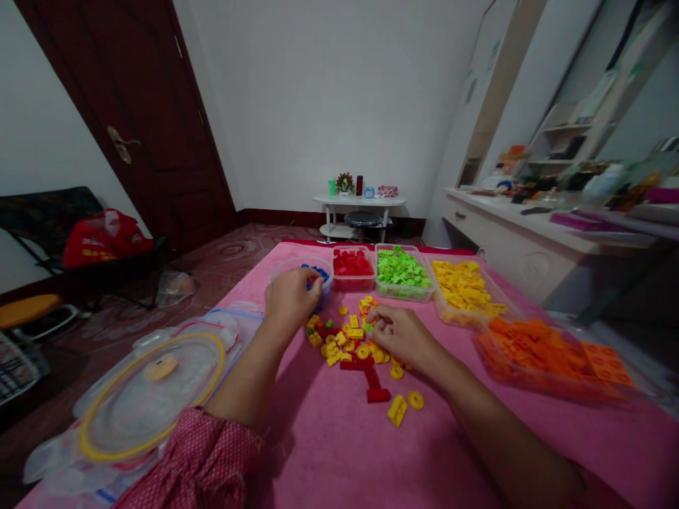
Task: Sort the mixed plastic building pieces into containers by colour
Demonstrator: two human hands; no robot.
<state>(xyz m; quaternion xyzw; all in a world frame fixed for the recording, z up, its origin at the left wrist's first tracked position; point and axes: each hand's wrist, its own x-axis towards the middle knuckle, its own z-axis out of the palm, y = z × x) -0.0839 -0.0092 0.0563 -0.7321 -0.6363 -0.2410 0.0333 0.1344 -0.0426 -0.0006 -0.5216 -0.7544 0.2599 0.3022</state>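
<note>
My left hand [294,298] is over a round clear tub [279,266] at the table's far left, fingers pinched together. Blue toy bricks [318,270] show inside the tub, by the fingertips; whatever the pinch holds is hidden. My right hand [403,331] hovers at the right side of a loose pile of yellow toy bricks [342,339], its fingers curled inward. A small green brick [368,327] lies close to those fingertips; I cannot make out what is between them. Dark red bricks [373,378] and a yellow ring-shaped piece [416,400] lie nearer me.
Clear boxes of red bricks [353,264], green bricks [402,270], yellow bricks [464,286] and orange bricks [546,350] curve along the table's far and right sides. Transparent lids, one with a yellow ring [153,336], are stacked at the left. A pink cloth [329,445] covers the table.
</note>
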